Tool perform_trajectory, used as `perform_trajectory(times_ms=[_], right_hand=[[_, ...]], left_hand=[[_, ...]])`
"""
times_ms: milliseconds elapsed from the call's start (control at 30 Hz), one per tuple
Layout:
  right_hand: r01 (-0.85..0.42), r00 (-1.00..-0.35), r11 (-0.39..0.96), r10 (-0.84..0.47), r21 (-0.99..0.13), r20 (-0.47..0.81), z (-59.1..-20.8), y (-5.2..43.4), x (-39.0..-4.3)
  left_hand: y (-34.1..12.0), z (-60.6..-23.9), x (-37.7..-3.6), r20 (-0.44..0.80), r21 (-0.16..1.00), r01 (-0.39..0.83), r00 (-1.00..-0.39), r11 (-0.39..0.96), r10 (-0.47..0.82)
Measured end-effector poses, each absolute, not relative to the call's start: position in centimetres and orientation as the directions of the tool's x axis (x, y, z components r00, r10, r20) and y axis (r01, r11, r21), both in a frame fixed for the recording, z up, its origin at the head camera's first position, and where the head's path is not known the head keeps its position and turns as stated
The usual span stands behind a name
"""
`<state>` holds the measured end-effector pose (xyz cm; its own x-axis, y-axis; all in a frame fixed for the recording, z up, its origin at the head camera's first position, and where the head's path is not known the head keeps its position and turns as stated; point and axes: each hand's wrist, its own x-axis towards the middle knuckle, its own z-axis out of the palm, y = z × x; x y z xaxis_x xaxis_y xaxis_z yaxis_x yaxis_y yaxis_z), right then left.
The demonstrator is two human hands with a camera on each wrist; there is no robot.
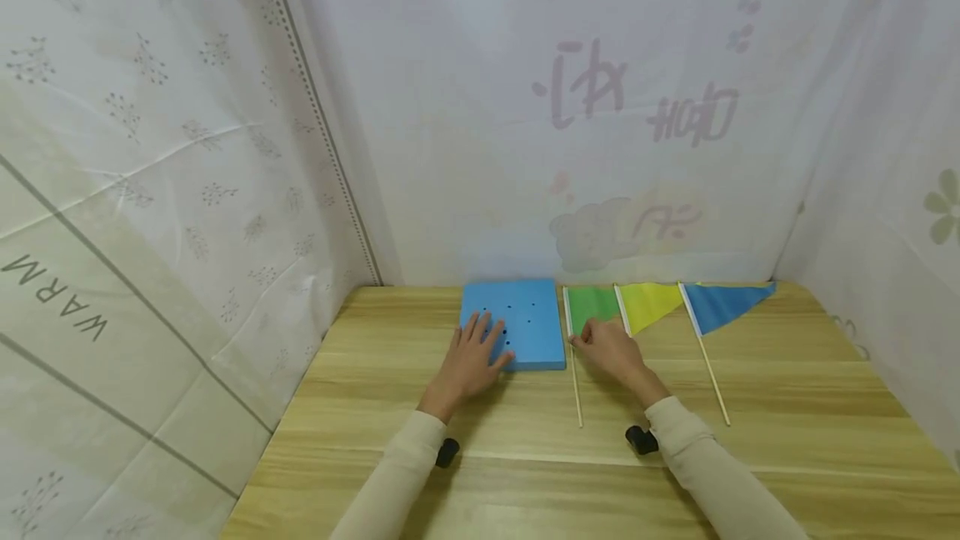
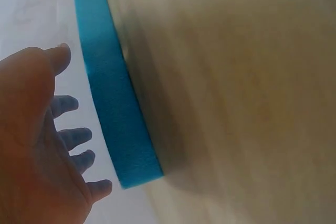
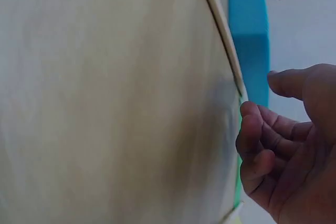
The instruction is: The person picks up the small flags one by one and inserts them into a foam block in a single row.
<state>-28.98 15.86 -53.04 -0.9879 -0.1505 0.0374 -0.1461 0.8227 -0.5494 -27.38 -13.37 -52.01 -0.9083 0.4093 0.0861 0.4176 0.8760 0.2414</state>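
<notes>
A blue foam block (image 1: 536,344) with several small holes in its top lies flat on the wooden table. Over its left part is my left hand (image 1: 471,361), fingers spread and fairly straight; contact with the top cannot be told. Right of the block lies a green triangular flag (image 1: 592,304) on a thin wooden stick (image 1: 577,390). My right hand (image 1: 611,348) is at this stick, its fingertips (image 3: 248,109) bent beside it and the thumb apart from them. A yellow flag (image 1: 648,302) lies farther right, its lower stick hidden behind the hand.
A blue flag (image 1: 723,304) on a wooden stick lies at the right. Printed cloth (image 1: 465,123) hangs behind the table (image 1: 540,473) and along both sides. A black object shows near each wrist.
</notes>
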Motion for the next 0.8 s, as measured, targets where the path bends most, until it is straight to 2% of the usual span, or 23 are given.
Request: perform_trajectory(times_ms=[133,400,800], right_hand=[[-0.113,-0.991,0.838,-0.135,-0.534,-0.002,-53.5,15.0,-28.7],[-0.111,-0.992,0.846,-0.13,-0.521,0.0,-53.4,14.4,-28.5],[-0.087,-0.992,0.748,-0.129,-0.658,-0.014,-53.5,15.3,-28.7]], left_hand=[[-13.2,-52.6,-27.3,0.058,0.236,0.408,-0.912,0.882,0.406],[-13.2,-52.5,-27.0,0.03,0.199,0.403,-0.914,0.894,0.405],[-13.0,-52.5,-27.1,0.044,0.212,0.41,-0.911,0.887,0.411]])
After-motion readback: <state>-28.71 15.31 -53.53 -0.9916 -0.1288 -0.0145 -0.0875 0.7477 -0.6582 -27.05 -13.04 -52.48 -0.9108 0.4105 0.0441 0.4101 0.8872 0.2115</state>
